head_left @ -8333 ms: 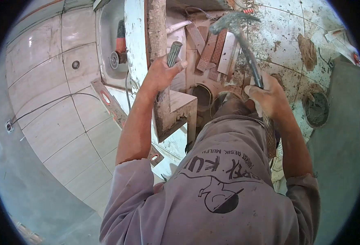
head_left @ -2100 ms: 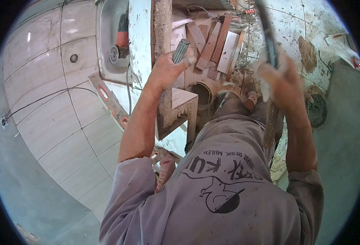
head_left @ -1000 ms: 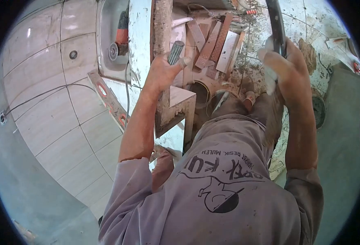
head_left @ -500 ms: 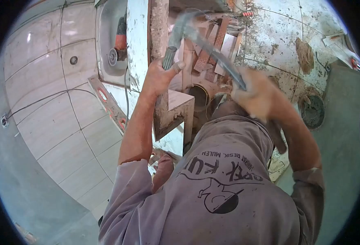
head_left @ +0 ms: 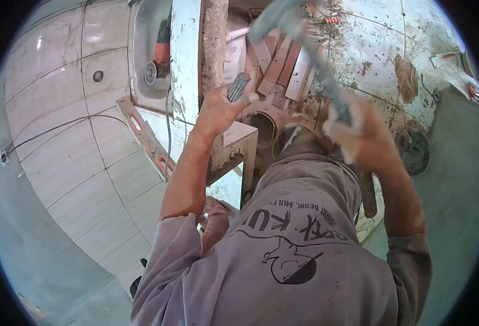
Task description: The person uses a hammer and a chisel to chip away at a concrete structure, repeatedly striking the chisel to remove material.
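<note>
My left hand (head_left: 217,111) is wrapped round a grey ridged chisel handle (head_left: 239,87), whose top end points up over the edge of a mortar-crusted ledge (head_left: 214,49). Below the fist the rest of the tool is hidden. To the right, my right hand (head_left: 359,127) grips the lower end of a hammer (head_left: 322,65). The hammer is blurred, and its head is raised above and to the right of the chisel handle, apart from it. Under the hammer, strips of cut tile (head_left: 280,65) lie on the floor.
An angle grinder (head_left: 162,51) lies in a white basin (head_left: 141,32) at the upper left. A level (head_left: 141,136) leans by the ledge, near a cable. Round buckets (head_left: 264,126) stand before my knees. A dark mortar tub (head_left: 414,151) is at the right.
The hammer has swung up and away from the chisel handle, and my right hand has moved right. My left hand has shifted slightly right, with the chisel handle tilted more to the right.
</note>
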Action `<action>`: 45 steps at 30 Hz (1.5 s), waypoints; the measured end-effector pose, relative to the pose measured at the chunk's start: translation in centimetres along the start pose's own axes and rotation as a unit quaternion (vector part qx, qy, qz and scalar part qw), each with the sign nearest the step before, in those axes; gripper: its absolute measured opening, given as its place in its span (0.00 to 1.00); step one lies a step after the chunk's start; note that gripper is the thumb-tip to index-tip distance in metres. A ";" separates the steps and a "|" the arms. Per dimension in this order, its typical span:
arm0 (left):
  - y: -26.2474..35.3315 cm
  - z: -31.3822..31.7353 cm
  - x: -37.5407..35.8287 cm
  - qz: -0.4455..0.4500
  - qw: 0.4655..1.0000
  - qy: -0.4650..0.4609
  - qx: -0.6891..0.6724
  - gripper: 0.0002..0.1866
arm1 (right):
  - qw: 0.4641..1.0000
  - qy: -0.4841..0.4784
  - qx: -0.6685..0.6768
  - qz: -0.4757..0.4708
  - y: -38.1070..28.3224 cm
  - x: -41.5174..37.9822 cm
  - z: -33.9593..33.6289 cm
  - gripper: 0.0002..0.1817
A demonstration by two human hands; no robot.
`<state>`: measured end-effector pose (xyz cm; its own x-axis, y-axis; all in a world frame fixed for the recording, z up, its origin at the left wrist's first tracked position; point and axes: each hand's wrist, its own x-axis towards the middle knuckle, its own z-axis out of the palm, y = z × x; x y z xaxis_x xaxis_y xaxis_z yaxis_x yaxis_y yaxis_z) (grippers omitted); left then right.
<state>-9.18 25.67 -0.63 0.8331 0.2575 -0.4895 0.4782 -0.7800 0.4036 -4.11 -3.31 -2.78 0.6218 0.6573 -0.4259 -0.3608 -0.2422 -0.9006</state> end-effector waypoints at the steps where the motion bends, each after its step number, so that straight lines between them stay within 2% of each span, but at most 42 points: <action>1: -0.1 0.1 -0.1 -0.004 1.000 -0.003 0.000 0.26 | 1.000 -0.003 0.002 0.003 -0.6 -0.2 -0.6 0.11; 3: -0.3 0.1 -0.1 0.022 1.000 0.015 -0.007 0.24 | 0.966 0.154 0.199 0.050 -1.4 -0.4 -1.4 0.10; 4: -0.1 0.1 -0.5 0.020 1.000 0.017 -0.007 0.24 | 0.967 0.152 0.199 0.050 -1.5 -0.7 -0.7 0.10; 6: 0.5 0.1 -0.8 0.042 0.999 0.010 -0.022 0.23 | 0.971 0.235 0.033 0.016 -0.8 -1.1 1.8 0.10; 7: 0.7 0.1 -0.9 0.042 0.999 0.008 -0.022 0.23 | 0.936 0.194 -0.120 -0.268 3.4 -0.4 3.1 0.11; 8: 1.0 0.2 -1.0 0.012 1.000 -0.022 -0.006 0.23 | 0.938 0.197 -0.119 -0.260 3.2 -1.3 2.8 0.11; 9: 1.3 0.4 -0.8 -0.013 0.999 -0.050 0.011 0.25 | 0.984 0.080 -0.081 -0.136 2.5 -2.3 2.0 0.12; 10: 1.7 0.4 -0.7 -0.003 0.999 -0.044 0.011 0.25 | 0.998 -0.038 -0.044 -0.020 1.9 -2.5 1.2 0.14; 11: 1.7 0.3 -1.2 0.023 1.000 -0.001 -0.015 0.26 | 1.000 0.019 0.010 -0.012 1.7 -2.8 1.3 0.10; 12: 1.3 0.4 -2.0 0.041 0.998 0.034 -0.041 0.27 | 1.000 0.015 0.013 -0.010 1.1 -2.9 0.8 0.10; 14: 0.0 0.3 -1.8 0.029 0.998 0.023 -0.051 0.23 | 0.970 0.138 0.187 0.074 -0.6 -2.9 -0.6 0.09; 15: -0.4 0.1 -1.6 0.030 0.997 0.017 -0.063 0.21 | 0.971 0.134 0.183 0.071 -0.7 -2.7 0.0 0.09; 17: 0.0 0.2 -2.0 0.038 0.998 0.026 -0.033 0.21 | 0.948 0.299 0.089 0.068 -0.4 -2.2 2.2 0.10; 18: 0.3 0.3 -1.9 0.049 0.998 0.030 -0.001 0.21 | 0.947 0.303 0.090 0.064 1.1 -1.9 2.8 0.10; 19: 0.6 0.5 -2.1 0.053 0.998 0.025 0.000 0.21 | 0.983 0.177 -0.013 -0.048 3.3 -2.1 3.3 0.11; 20: 0.9 0.8 -2.5 0.049 0.998 0.014 -0.024 0.21 | 0.981 0.044 -0.114 -0.152 4.6 -2.8 3.6 0.12; 21: 1.3 0.8 -2.3 0.051 0.997 0.016 -0.049 0.21 | 0.980 0.049 -0.118 -0.154 4.5 -3.2 3.2 0.12; 23: 1.5 0.4 -1.8 0.051 0.998 0.032 -0.034 0.21 | 0.992 0.085 -0.005 -0.090 3.8 -3.5 2.6 0.13; 24: 1.4 0.4 -2.2 0.040 0.998 0.032 -0.020 0.21 | 0.993 0.078 -0.007 -0.086 3.6 -3.9 2.2 0.13; 25: 2.3 -0.3 -2.2 -0.025 0.999 -0.030 -0.012 0.21 | 0.993 0.112 0.039 -0.002 3.4 -3.9 1.3 0.12; 26: 2.6 -0.4 -2.5 -0.019 0.999 -0.011 -0.024 0.21 | 0.984 0.145 0.075 0.069 2.5 -3.6 0.4 0.12; 28: 4.0 1.3 -3.0 0.007 0.992 0.024 -0.127 0.23 | 0.982 0.168 0.056 0.069 2.5 -3.8 -0.4 0.12; 30: 4.9 3.2 -4.0 0.045 0.991 0.054 -0.110 0.25 | 0.976 0.162 0.103 0.107 3.4 -3.9 -1.3 0.12; 31: 4.8 4.2 -4.3 0.045 0.989 0.066 -0.121 0.25 | 0.978 0.158 0.089 0.101 3.9 -4.0 -1.6 0.12; 33: 3.4 6.2 -4.7 0.063 0.993 -0.058 -0.084 0.25 | 0.967 0.171 0.042 0.184 5.5 -4.3 -2.1 0.11; 34: 2.5 7.0 -5.1 0.064 0.993 -0.048 -0.091 0.25 | 0.969 0.169 0.031 0.178 6.5 -4.4 -2.2 0.11; 36: 1.0 8.6 -5.6 0.061 0.991 -0.091 -0.070 0.23 | 0.942 0.205 -0.032 0.262 9.8 -4.7 -2.6 0.09; 38: 0.3 9.2 -6.6 0.051 0.992 -0.065 -0.097 0.22 | 0.958 0.079 -0.161 0.225 17.5 -4.9 -5.2 0.06; 39: 0.0 9.5 -7.0 0.040 0.992 -0.044 -0.115 0.21 | 0.917 -0.023 -0.388 0.088 22.1 -4.7 -6.8 0.05; 40: -0.6 10.0 -7.2 0.040 0.991 -0.031 -0.121 0.21 | 0.801 -0.122 -0.583 -0.059 24.6 -4.6 -7.9 0.08; 42: -1.7 11.0 -7.5 0.041 0.988 0.012 -0.146 0.21 | 0.795 -0.186 -0.577 -0.033 23.3 -4.5 -8.2 0.12; 43: -1.8 11.2 -7.6 0.042 0.987 0.024 -0.151 0.21 | 0.788 -0.186 -0.585 -0.040 23.9 -4.5 -8.8 0.12; 45: -1.7 11.4 -7.9 0.061 0.983 0.035 -0.169 0.22 | 0.760 -0.216 -0.612 0.015 25.9 -3.9 -9.8 0.11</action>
<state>-19.78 18.44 -6.27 0.9018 0.2214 -0.3711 0.4279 -0.5773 0.6955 -9.10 -19.17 -25.30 0.2440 0.7468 -0.6186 0.7116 -0.5713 -0.4090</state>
